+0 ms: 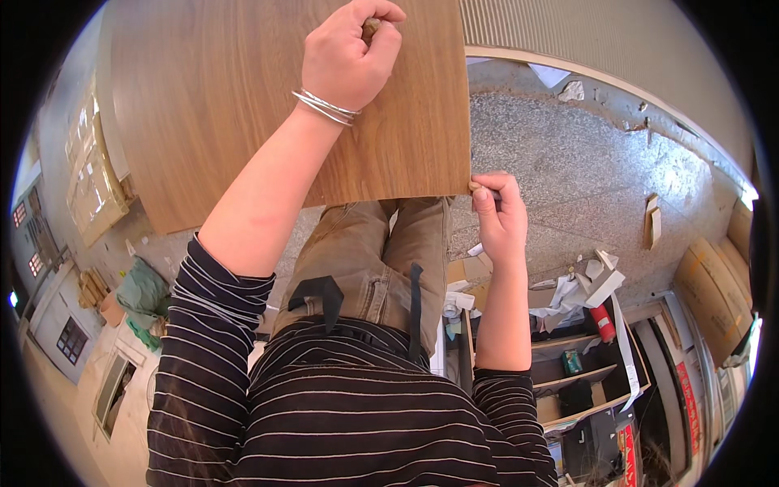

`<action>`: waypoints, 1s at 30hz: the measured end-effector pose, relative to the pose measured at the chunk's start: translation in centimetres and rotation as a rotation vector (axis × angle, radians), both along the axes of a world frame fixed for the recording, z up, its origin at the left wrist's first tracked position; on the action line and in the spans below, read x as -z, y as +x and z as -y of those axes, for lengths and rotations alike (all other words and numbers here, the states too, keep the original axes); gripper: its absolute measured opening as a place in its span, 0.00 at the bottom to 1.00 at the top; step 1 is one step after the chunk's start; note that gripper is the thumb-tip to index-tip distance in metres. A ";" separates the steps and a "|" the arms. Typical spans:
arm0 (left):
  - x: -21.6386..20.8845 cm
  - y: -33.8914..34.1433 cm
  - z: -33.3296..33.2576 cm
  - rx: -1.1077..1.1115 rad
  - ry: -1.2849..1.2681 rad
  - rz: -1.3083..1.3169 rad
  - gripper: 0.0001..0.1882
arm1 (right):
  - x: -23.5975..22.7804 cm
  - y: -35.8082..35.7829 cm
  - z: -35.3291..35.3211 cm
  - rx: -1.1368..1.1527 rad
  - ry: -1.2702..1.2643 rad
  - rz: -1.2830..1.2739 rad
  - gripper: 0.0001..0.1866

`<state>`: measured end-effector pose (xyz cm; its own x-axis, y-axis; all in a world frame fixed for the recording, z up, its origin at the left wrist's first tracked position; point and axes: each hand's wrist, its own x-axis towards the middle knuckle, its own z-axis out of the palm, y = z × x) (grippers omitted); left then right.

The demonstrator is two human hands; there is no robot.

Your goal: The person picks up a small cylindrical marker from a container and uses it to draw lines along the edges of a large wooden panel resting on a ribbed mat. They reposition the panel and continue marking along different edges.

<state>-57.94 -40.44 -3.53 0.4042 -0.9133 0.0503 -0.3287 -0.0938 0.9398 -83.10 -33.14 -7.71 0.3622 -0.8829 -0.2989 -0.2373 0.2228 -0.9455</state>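
Observation:
A brown wood-grain board [243, 97] lies flat before me, its near right corner just ahead of my waist. Over its far part, my left hand [350, 53] is closed around a small brown lump [371, 30], mostly hidden by the fingers, so its kind is unclear. Silver bangles [326, 107] circle that wrist. At the board's near right corner, my right hand [501, 211] pinches a small tan piece [475, 186] against the edge. A dark bit also shows between those fingers; I cannot make out what it is.
A ribbed beige panel [600, 40] extends at the far right. Below is a speckled floor [552, 138] with a cardboard scrap [652, 221]. Lower right stands an open compartmented box [604, 390] with a red can [602, 323] and paper scraps, near large cardboard boxes [710, 292]. Wrapped panels [97, 174] stand left.

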 end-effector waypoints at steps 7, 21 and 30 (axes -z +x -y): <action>0.2 0.0 0.0 -0.001 -0.023 0.018 0.05 | -0.4 -1.0 -0.9 -0.080 -0.053 -0.042 0.09; 0.2 0.1 0.0 0.007 -0.018 -0.015 0.05 | 0.1 -0.4 -1.3 0.133 0.268 0.219 0.08; 0.4 0.0 0.0 0.004 -0.041 0.017 0.05 | 0.5 1.2 -2.0 0.188 0.201 0.194 0.06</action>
<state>-57.95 -40.43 -3.96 0.3996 -0.9118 0.0946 -0.3449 -0.0539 0.9371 -81.94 -31.09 -8.24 0.2660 -0.8700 -0.4152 0.0057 0.4322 -0.9018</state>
